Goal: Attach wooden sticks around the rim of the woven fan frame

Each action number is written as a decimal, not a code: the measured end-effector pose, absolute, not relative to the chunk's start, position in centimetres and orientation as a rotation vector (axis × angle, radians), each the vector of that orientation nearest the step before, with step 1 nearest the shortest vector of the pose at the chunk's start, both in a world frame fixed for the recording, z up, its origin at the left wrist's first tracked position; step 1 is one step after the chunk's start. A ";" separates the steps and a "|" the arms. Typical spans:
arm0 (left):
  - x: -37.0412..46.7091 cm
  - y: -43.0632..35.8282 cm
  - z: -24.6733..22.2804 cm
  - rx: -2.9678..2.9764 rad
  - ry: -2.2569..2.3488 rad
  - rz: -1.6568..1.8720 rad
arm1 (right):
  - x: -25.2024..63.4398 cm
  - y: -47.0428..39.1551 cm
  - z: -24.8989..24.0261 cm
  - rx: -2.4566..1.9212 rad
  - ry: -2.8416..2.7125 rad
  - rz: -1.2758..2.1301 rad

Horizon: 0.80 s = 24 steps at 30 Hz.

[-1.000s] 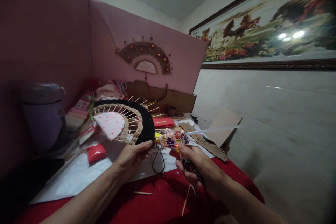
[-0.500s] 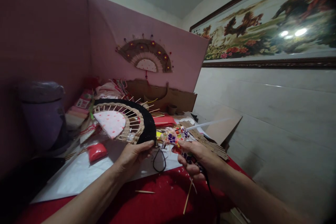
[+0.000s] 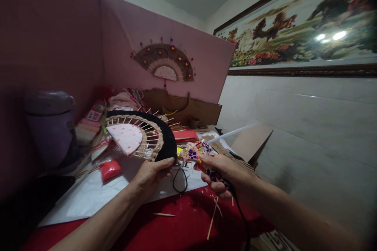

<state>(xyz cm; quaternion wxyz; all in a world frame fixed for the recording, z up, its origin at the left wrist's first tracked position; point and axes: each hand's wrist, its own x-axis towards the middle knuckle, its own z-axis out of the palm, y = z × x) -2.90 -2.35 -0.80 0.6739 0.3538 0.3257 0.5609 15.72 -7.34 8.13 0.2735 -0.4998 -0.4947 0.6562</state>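
Note:
My left hand [image 3: 154, 172] pinches the lower right end of a handmade fan [image 3: 125, 138]. The fan has a pink dotted centre, wooden sticks, a woven cord band and a black outer strip. In my right hand [image 3: 220, 170] is a flower-patterned hot glue gun [image 3: 193, 153], its nozzle pointing left at the fan's black end. Whether the nozzle touches the strip, I cannot tell. A long translucent glue stick [image 3: 232, 133] juts up to the right from the gun, and a black cable [image 3: 244, 219] runs down from it. Just below my left fingertips is a black cord loop [image 3: 180, 180].
White paper [image 3: 85, 200] lies on the red tablecloth [image 3: 176, 231], with a red packet [image 3: 110, 170] on it. Loose sticks [image 3: 212, 219] lie near the front. A purple bin [image 3: 53, 129] stands left. Another fan [image 3: 165, 62] hangs on the pink panel; cardboard [image 3: 250, 145] leans at right.
The whole view has shifted very slightly. Both hands keep their grips on the fan and the hot glue gun, with almost no movement between them.

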 end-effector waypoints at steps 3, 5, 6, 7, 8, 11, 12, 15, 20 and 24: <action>-2.9 -2.4 -0.7 0.788 0.727 1.268 | 15.7 -7.3 8.3 -1.340 -1.316 1.749; -2.9 -2.4 -0.7 0.788 0.719 1.275 | 15.8 -7.3 8.3 -1.340 -1.319 1.744; -2.9 -2.4 -0.7 0.792 0.715 1.276 | 15.8 -7.3 8.3 -1.342 -1.324 1.743; -2.9 -2.4 -0.7 0.797 0.714 1.273 | 15.8 -7.2 8.2 -1.342 -1.333 1.735; -2.9 -2.4 -0.7 0.805 0.712 1.269 | 15.9 -7.2 8.2 -1.346 -1.345 1.726; -2.9 -2.4 -0.7 0.818 0.716 1.263 | 15.9 -7.2 7.9 -1.357 -1.382 1.713; -2.9 -2.3 -0.7 0.814 0.726 1.260 | 15.9 -7.2 7.9 -1.361 -1.394 1.707; -2.9 -2.3 -0.7 0.800 0.734 1.254 | 15.8 -7.1 7.7 -1.361 -1.436 1.667; -2.9 -2.5 -0.4 0.801 0.720 1.258 | 15.6 -6.9 7.4 -1.345 -1.460 1.658; -2.9 -2.6 -0.4 0.826 0.708 1.257 | 15.7 -7.1 7.4 -1.284 -1.387 1.742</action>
